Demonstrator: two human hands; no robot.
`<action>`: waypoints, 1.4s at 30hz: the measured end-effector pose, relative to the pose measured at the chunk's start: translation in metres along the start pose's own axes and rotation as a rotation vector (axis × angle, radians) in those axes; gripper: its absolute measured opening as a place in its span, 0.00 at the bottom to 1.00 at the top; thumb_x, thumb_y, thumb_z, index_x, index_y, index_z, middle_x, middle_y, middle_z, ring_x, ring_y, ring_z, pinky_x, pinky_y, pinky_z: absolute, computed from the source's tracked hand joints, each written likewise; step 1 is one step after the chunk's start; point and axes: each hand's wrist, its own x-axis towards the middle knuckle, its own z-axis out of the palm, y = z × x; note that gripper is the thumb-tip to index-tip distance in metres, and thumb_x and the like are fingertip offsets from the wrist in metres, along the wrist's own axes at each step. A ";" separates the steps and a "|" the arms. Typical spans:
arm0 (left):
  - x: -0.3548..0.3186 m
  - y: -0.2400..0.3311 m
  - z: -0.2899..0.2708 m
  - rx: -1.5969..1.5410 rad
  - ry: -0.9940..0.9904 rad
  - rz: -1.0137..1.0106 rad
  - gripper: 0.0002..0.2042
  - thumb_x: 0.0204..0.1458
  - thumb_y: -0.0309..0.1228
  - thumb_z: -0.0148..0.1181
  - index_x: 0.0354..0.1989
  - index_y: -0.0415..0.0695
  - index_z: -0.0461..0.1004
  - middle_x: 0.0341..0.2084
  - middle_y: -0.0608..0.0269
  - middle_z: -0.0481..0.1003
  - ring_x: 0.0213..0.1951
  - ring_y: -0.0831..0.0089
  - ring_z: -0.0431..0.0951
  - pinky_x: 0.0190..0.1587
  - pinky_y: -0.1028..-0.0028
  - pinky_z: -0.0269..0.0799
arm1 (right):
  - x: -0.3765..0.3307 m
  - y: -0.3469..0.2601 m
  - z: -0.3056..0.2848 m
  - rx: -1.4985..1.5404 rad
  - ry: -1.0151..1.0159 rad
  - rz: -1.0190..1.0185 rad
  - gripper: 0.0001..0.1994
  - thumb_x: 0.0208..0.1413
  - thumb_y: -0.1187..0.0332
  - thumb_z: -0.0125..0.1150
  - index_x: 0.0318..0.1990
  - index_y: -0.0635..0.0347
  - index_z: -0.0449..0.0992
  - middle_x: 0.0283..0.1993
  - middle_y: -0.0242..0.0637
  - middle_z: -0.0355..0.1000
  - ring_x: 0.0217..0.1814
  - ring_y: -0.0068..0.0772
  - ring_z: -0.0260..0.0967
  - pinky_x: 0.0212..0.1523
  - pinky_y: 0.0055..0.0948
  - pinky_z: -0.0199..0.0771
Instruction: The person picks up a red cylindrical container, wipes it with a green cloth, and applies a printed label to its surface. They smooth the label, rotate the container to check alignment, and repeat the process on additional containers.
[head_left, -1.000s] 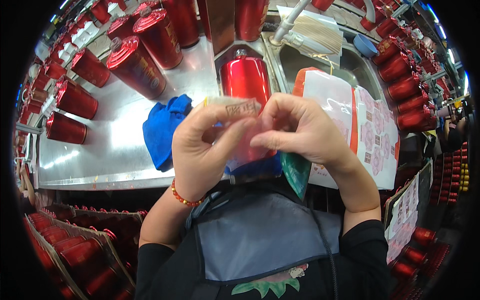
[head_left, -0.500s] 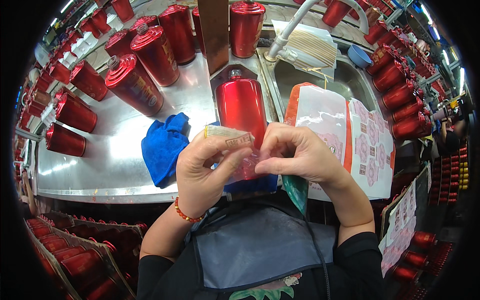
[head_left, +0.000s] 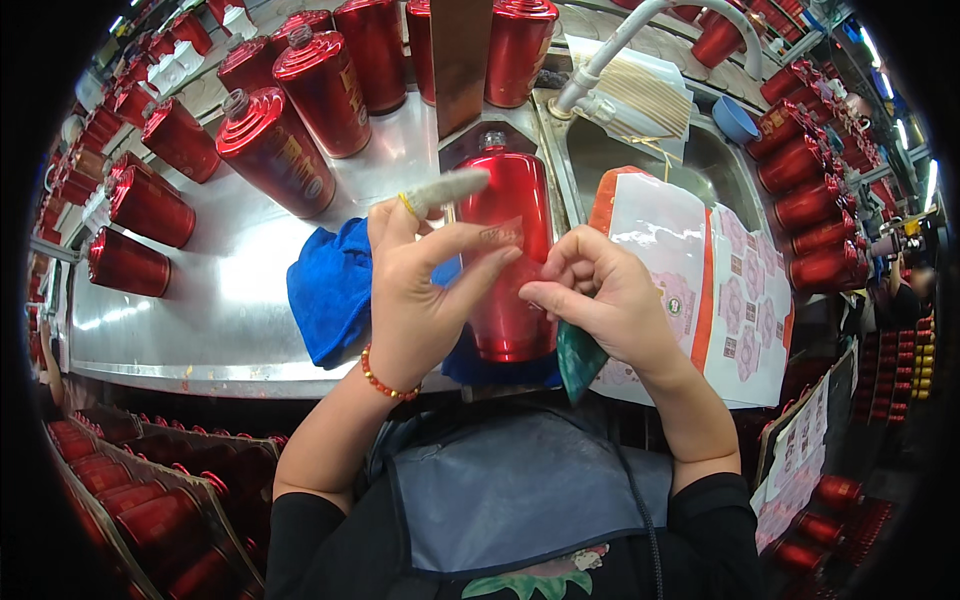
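Note:
A glossy red bottle point(head_left: 512, 190) with a metallic-looking neck lies before me, its lower end on a blue cloth point(head_left: 465, 362). Over it, my left hand point(head_left: 425, 270) pinches a small clear film with a faint reddish print point(head_left: 505, 236) between thumb and finger. A pale finger cover point(head_left: 450, 188) with a yellow band sits on its raised index finger. Just right of the bottle, my right hand point(head_left: 605, 295) is closed, thumb near its curled fingers; what they hold is unclear. From beneath that hand sticks a green pointed piece point(head_left: 580, 360), possibly held in the palm.
Decal sheets point(head_left: 740, 300) with pink prints lie at right, beside the steel sink point(head_left: 600, 145) and its white tap pipe point(head_left: 620, 45). Another blue cloth point(head_left: 328, 290) lies left. Several red bottles point(head_left: 275, 150) stand on the metal bench; a brown post point(head_left: 461, 70) rises behind.
The hands have drawn slightly apart. My left index finger has lifted off the film, which stays between thumb and another finger. The view has shifted a little.

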 end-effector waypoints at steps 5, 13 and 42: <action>0.005 -0.013 0.011 0.010 0.035 -0.048 0.17 0.47 0.37 0.76 0.46 0.51 0.84 0.58 0.54 0.74 0.57 0.58 0.67 0.63 0.63 0.55 | 0.002 0.005 -0.002 -0.005 0.055 -0.021 0.11 0.58 0.71 0.73 0.38 0.62 0.72 0.27 0.31 0.76 0.28 0.14 0.73 0.29 0.17 0.68; -0.003 -0.017 0.025 -0.847 0.139 -0.564 0.20 0.69 0.39 0.56 0.64 0.42 0.71 0.58 0.57 0.71 0.60 0.69 0.71 0.63 0.69 0.67 | 0.008 0.032 -0.025 0.136 0.095 0.054 0.11 0.66 0.64 0.65 0.44 0.63 0.74 0.33 0.31 0.77 0.36 0.16 0.74 0.41 0.18 0.71; -0.048 -0.023 0.019 -0.770 -0.228 -0.544 0.35 0.72 0.49 0.44 0.76 0.34 0.50 0.72 0.46 0.57 0.75 0.59 0.53 0.75 0.63 0.47 | 0.003 0.026 -0.023 0.374 -0.190 0.248 0.38 0.64 0.62 0.69 0.74 0.69 0.56 0.59 0.41 0.72 0.49 0.23 0.75 0.44 0.21 0.77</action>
